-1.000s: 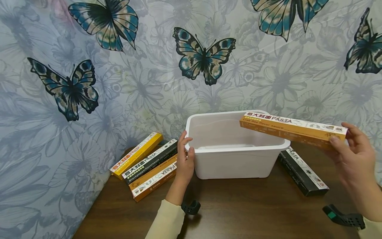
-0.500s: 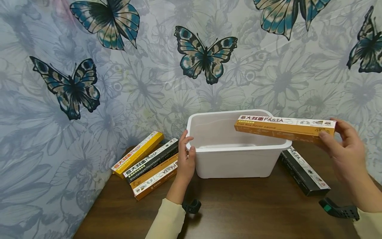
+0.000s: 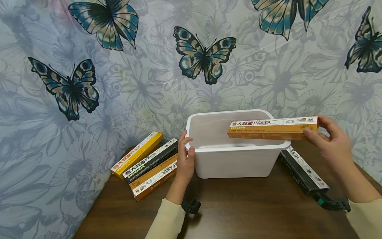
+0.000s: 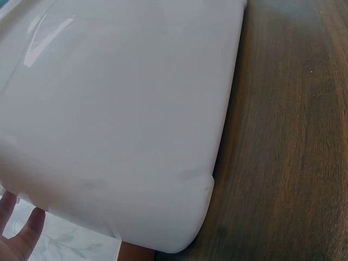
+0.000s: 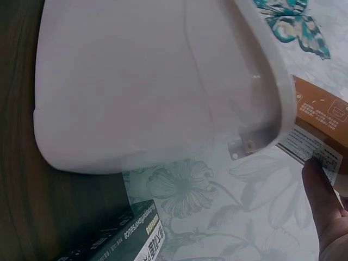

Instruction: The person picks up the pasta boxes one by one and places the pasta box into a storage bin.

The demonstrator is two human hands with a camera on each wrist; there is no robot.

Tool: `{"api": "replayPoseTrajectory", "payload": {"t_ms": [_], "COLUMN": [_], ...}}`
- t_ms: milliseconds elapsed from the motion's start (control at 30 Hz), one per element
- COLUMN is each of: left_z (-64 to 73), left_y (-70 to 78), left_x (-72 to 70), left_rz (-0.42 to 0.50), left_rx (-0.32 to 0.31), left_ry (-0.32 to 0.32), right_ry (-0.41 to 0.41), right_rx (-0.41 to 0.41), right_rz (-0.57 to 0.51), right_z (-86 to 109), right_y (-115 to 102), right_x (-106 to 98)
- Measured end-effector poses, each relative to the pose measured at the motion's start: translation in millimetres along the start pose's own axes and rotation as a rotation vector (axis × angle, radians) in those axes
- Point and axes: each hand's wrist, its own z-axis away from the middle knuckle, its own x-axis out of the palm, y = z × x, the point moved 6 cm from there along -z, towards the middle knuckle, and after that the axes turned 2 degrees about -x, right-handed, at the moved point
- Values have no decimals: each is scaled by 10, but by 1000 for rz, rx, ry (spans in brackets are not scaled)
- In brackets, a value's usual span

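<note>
In the head view, my right hand (image 3: pixel 332 141) pinches one end of an orange pasta box (image 3: pixel 271 128) marked crab roe flavor sauce. The box lies level over the right half of a white plastic bin (image 3: pixel 235 164), which stands on the table. My left hand (image 3: pixel 185 159) grips the bin at its left rim. Two fingers (image 4: pixel 31 231) show against the bin's edge in the left wrist view. In the right wrist view, a fingertip (image 5: pixel 314 171) lies on the pasta box (image 5: pixel 323 117), just beyond the bin's rim.
Left of the bin, yellow (image 3: pixel 137 154), black (image 3: pixel 150 161) and orange (image 3: pixel 156 179) pasta boxes lie side by side on the brown table (image 3: pixel 238 209). A black pasta box (image 3: pixel 304 172) lies right of the bin. Butterfly-patterned cloth (image 3: pixel 134 83) rises behind.
My right hand has moved left and the pasta box with it, further over the bin. The box has turned from slanting to nearly level. My left hand and the bin have stayed put.
</note>
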Motion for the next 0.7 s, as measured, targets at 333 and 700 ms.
{"api": "replayPoseTrajectory", "payload": {"t_ms": [333, 700], "left_z": [-3, -7], "left_y": [-3, -24], "left_x": [2, 1], "left_rz": [13, 48], "left_rx": [-6, 20], "left_ry": [-6, -6], "right_ry": [-95, -143], "right_rx": [1, -18], "right_rz": [337, 456], "right_z": [-61, -103], "right_y": [13, 30], "right_x": [227, 340]}}
